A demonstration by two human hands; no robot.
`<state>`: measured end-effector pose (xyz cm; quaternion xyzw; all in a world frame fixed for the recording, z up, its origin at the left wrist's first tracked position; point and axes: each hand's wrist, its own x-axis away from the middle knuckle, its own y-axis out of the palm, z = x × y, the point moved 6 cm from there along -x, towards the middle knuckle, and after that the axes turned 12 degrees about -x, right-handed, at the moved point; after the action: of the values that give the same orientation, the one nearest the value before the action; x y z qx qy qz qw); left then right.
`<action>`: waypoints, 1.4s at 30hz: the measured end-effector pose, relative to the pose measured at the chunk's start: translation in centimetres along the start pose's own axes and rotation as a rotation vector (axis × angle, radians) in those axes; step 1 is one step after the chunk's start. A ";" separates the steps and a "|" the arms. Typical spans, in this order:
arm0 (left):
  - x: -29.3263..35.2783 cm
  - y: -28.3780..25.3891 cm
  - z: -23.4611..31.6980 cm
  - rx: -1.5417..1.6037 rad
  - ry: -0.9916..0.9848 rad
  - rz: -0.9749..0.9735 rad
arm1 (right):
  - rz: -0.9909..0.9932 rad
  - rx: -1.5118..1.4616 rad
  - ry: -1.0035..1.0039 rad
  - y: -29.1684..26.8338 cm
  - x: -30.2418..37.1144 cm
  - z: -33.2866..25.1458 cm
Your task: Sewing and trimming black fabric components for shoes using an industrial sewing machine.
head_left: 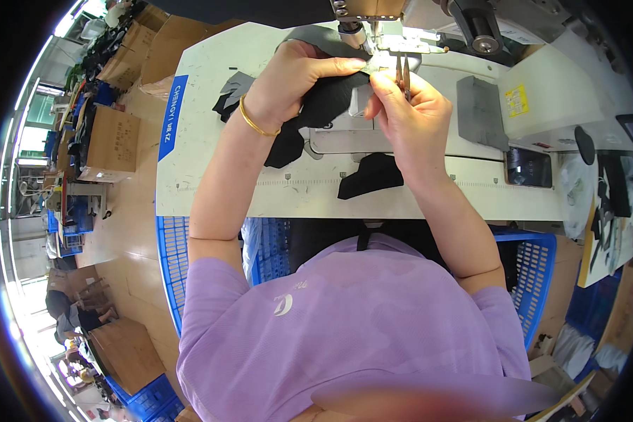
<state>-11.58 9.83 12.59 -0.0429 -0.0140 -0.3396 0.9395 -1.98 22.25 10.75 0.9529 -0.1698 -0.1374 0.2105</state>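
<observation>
At the sewing machine's needle area [374, 43], both my hands are close together over black fabric [327, 98]. My left hand [299, 77] presses and pinches the fabric between thumb and fingers, its thumb tip just beside the presser foot. My right hand [413, 116] is closed, thumb and forefinger meeting at the fabric edge. Held in that hand is a small dark two-pointed tool, which looks like thread snips [403, 76], points up and slightly apart; its handle is hidden by the fingers. Whatever lies exactly between the fingertips is too small and bright to make out.
A loose black fabric piece [371, 176] lies near the front of the white machine table [225, 197]. Grey and black pieces [235, 91] lie left of my left wrist. A grey piece [480, 112] rests at right by the machine body [555, 91]. Blue baskets [534, 281] stand below.
</observation>
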 end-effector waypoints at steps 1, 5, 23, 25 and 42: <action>-0.2 -0.2 0.0 -0.022 0.043 0.009 | 0.006 0.011 -0.007 0.2 0.0 0.0; -0.2 -0.4 0.2 0.038 0.076 0.027 | 0.005 -0.001 0.002 0.8 0.0 0.0; -1.5 -0.7 0.1 0.087 0.091 0.144 | -0.034 -0.019 0.050 0.3 0.0 0.0; -1.6 -0.8 0.0 0.109 0.096 0.150 | -0.038 -0.011 0.041 0.2 0.1 -0.1; -1.3 -0.5 0.4 0.088 0.062 0.178 | -0.054 -0.009 0.055 0.1 0.1 0.0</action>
<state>-12.87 10.34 12.93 0.0077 0.0041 -0.2549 0.9669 -1.90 22.09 10.75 0.9596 -0.1375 -0.1173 0.2158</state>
